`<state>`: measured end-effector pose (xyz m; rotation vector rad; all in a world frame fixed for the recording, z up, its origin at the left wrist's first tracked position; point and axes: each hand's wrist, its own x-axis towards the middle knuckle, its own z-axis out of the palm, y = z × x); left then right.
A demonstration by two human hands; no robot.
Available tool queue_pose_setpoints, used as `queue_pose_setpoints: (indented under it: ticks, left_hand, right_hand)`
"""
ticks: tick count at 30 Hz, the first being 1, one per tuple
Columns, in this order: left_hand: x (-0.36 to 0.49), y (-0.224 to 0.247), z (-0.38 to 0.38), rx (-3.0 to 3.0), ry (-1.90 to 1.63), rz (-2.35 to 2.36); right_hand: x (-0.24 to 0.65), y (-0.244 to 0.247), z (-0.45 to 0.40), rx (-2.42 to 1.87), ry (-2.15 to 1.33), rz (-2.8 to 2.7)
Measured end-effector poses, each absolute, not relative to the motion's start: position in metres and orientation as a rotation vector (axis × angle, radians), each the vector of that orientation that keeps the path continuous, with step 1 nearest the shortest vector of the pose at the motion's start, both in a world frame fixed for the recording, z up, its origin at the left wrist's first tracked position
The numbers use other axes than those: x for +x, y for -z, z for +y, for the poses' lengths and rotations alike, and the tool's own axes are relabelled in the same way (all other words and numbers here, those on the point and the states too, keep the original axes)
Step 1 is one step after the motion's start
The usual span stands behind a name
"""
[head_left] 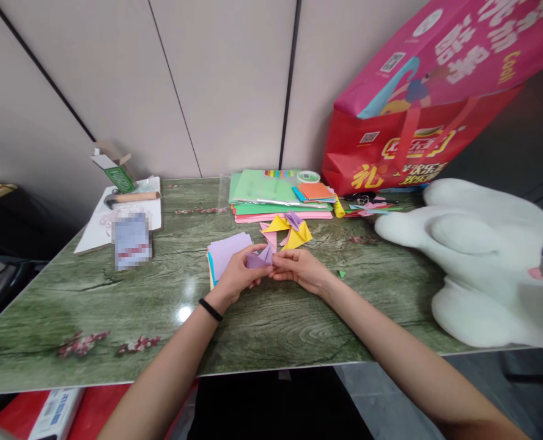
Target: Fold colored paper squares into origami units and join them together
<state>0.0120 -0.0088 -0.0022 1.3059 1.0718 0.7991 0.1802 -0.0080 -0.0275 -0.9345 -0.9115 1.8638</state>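
A purple folded paper piece point(261, 258) is held between my two hands above the table. My left hand point(240, 270) grips its left side between thumb and fingers; a black band circles that wrist. On the right end, the thumb and fingertips of my right hand point(301, 269) pinch the paper. Just beyond my fingers lies a partly joined ring of folded paper point(300, 234) in yellow, pink and purple. Partly under my left hand, a stack of square paper sheets point(228, 245) has purple on top and blue and cream edges below.
Coloured paper packs point(257, 188) lie at the back, with orange and blue squares point(315, 192) on them. A yellow glue stick point(339, 206) and scissors point(367, 198) are nearby. Gift bags point(381, 146) and a white plush toy point(487, 256) occupy the right; a hammer point(136, 197) lies left.
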Motion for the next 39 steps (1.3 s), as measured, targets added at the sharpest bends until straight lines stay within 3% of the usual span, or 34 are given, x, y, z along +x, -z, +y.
queue_pose_setpoints:
  ticks: [39]
  left_hand:
    - [0.0125, 0.0013, -0.0087, 1.211, -0.868, 0.902]
  right_hand:
    - [0.1836, 0.0274, -0.0066, -0.942, -1.91, -0.882]
